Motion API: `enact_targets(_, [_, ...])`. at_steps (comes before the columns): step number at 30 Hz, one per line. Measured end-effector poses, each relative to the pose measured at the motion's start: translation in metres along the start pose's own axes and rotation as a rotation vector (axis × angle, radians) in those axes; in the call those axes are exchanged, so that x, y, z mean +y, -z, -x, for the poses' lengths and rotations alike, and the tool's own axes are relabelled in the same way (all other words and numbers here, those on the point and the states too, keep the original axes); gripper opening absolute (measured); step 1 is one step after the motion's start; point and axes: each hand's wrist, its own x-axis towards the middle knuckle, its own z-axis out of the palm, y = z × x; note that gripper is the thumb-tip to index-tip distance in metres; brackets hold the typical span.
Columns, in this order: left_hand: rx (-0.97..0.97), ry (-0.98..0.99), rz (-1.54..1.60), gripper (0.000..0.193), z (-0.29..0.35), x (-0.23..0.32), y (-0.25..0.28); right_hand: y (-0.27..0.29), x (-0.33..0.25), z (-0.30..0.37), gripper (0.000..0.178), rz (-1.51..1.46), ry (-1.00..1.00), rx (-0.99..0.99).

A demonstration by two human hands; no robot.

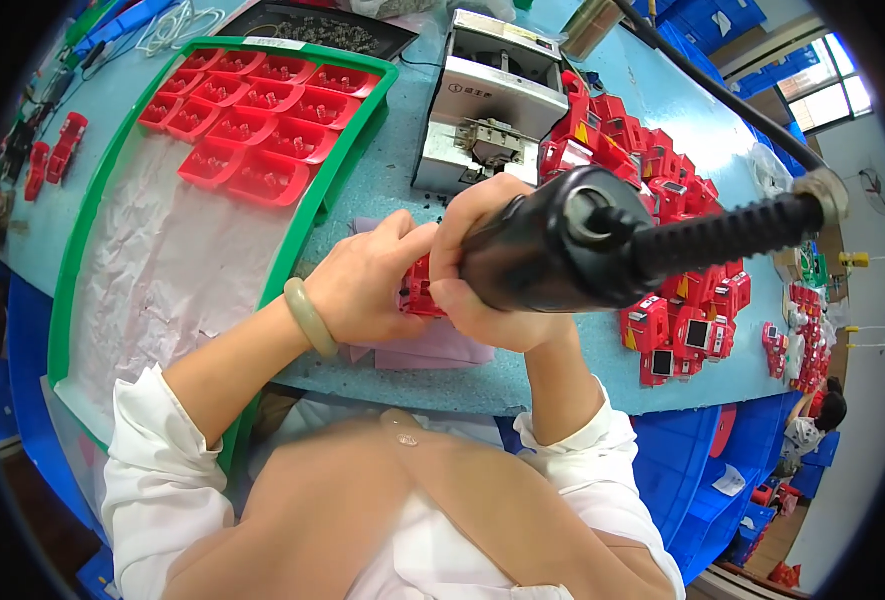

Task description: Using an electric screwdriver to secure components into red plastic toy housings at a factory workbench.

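My left hand, with a pale bangle at the wrist, grips a red plastic housing against the bench. Both hands hide most of this housing. My right hand is wrapped round a thick black electric screwdriver, held over the housing; a ribbed cable sleeve comes off its top end. The screwdriver's tip is out of sight. Beneath the hands lies a folded mauve cloth. Just beyond them stands a boxy metal screw feeder.
On the left, a green-rimmed tray holds several red shells at its far end. Finished-looking red devices with small screens are heaped on the right. The thick black cable arches overhead. Blue bins stand below the bench; another person is far right.
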Motion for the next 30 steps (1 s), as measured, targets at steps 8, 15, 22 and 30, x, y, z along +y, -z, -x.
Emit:
enact_targets(8, [-0.023,0.135,0.041,0.049,-0.004,0.019,0.016,0.044,-0.013,-0.049,0.03,-0.108,0.116,0.599])
enact_targets(15, [-0.042,0.151,0.062,0.051,-0.005,0.015,0.018,0.04,0.03,-0.072,0.028,0.057,-0.053,0.548])
enact_targets(22, [-0.038,0.153,0.07,0.053,-0.002,0.001,0.014,0.025,-0.021,-0.058,0.033,-0.152,-0.136,0.519])
enact_targets(30, [-0.008,0.06,-0.006,0.05,-0.005,0.001,0.008,-0.012,-0.015,-0.016,0.037,0.022,-0.135,0.374])
